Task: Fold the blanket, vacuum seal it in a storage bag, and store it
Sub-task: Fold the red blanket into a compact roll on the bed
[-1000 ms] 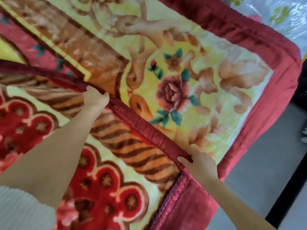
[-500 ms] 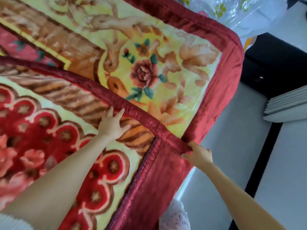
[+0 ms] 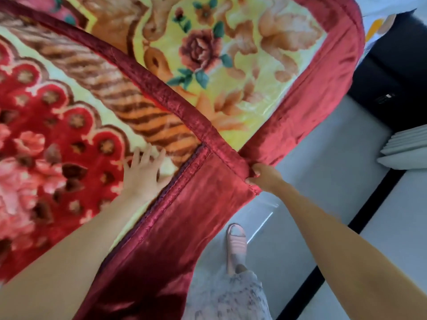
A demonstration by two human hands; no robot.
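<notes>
We have the blanket (image 3: 208,54) spread over a raised surface. One part is folded over another, so the dark red trim (image 3: 161,93) of the top layer runs across the flowered layer beneath. Our left hand (image 3: 143,174) lies flat on the top layer, fingers straight and spread, pressing down and holding nothing. Our right hand (image 3: 263,177) has its fingers curled tight round the corner (image 3: 247,167) where the edges meet, out past the side and above the grey floor (image 3: 323,181) and our slipper (image 3: 236,241).

We judge the fold to be only partly squared. The plush cloth looks heavy and slick. If we pull the corner while the left palm presses lightly, the top layer may slide and the edges end up crooked. If the pinch slips, the hanging border could drag the corner down to the floor. A lopsided fold would make a bulky bundle that is harder to get into a bag.
</notes>
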